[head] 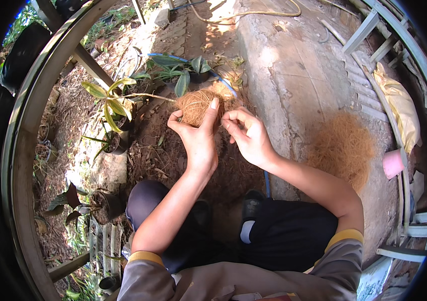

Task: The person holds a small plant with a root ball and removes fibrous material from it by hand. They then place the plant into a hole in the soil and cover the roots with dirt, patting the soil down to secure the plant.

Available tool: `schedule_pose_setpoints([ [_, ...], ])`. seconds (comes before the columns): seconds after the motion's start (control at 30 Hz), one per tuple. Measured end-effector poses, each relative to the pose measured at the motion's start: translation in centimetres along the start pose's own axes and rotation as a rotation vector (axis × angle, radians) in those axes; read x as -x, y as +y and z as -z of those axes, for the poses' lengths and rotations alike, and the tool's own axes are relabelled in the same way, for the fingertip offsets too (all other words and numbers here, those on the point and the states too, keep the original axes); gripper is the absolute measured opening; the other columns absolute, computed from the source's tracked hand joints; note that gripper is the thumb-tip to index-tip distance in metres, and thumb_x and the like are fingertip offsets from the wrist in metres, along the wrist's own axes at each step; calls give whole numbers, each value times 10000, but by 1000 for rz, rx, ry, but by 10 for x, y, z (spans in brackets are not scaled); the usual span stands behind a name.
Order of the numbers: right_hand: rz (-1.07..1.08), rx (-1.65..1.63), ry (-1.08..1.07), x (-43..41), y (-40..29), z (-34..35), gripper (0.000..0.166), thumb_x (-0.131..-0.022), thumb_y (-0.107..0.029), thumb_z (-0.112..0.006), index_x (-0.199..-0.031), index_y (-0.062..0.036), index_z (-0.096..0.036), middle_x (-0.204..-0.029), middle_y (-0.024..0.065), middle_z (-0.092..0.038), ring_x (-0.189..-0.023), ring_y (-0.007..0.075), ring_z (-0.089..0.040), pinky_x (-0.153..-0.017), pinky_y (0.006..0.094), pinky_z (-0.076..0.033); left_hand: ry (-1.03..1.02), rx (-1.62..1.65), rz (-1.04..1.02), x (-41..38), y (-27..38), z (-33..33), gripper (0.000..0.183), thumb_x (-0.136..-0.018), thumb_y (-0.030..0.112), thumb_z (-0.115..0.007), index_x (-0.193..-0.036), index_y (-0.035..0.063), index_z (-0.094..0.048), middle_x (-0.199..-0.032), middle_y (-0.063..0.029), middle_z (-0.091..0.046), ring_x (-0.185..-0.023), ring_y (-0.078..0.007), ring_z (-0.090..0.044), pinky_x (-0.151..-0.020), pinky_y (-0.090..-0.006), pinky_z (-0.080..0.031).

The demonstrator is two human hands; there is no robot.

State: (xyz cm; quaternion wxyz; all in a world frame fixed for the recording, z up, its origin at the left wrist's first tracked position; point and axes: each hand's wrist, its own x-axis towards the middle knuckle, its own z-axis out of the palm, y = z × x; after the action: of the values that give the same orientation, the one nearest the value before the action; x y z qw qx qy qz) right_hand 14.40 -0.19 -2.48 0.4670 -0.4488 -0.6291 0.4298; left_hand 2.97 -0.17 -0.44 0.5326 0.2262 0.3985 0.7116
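Observation:
A ball of brown coconut fiber [194, 107] is held up in my left hand [200, 139], the thumb across its front and the fingers curled around its left side. A thin stem with yellow-green leaves [117, 101] runs out of the ball's left side. My right hand [249, 135] is just right of the ball, thumb and forefinger pinched together; whether a fine strand lies between them is too small to tell. A loose heap of the same fiber [343, 150] lies on the concrete to the right.
Potted plants [183, 71] stand beyond the ball, and a potted dark-leaved plant [106, 207] is at lower left. A blue hose [267, 184] runs along the concrete ledge [273, 94]. A pink pot [394, 163] lies at right beside a yellowish sack [399, 109]. Wooden framing [23, 150] curves along the left.

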Motion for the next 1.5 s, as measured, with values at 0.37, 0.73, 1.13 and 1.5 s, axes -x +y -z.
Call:
schedule_pose_setpoints([
  [0.37,142,44,54,-1,-3,4,102,-817,-84,-638,-910,-52,-665,-809,59,-589,-680,133,-597,-539,257,-492,8,107,149,-5,-1,1,650,-799,159,-717,-1155,108,-175,-1123,-131,-459,-958,-185,-528,-710,-323,-473],
  [0.73,249,194,104,-2,-10,6,120,-752,-67,-681,-871,-71,-675,-745,38,-558,-632,109,-560,-509,233,-477,16,104,128,-3,-2,0,633,-809,181,-710,-1143,108,-177,-1117,-128,-458,-946,-189,-535,-714,-325,-485],
  [1.13,190,222,114,-2,-1,4,97,-758,-33,-678,-855,-42,-679,-728,19,-533,-629,79,-524,-508,220,-455,44,69,105,0,-6,-3,620,-802,145,-714,-1126,132,-185,-1111,-127,-466,-957,-188,-527,-711,-319,-490],
  [1.5,96,193,38,0,5,-2,79,-840,-72,-593,-909,-41,-573,-816,93,-555,-729,229,-582,-644,343,-457,110,16,60,0,-12,-5,621,-792,120,-720,-1096,143,-180,-1095,-135,-464,-946,-193,-526,-710,-323,-490],
])
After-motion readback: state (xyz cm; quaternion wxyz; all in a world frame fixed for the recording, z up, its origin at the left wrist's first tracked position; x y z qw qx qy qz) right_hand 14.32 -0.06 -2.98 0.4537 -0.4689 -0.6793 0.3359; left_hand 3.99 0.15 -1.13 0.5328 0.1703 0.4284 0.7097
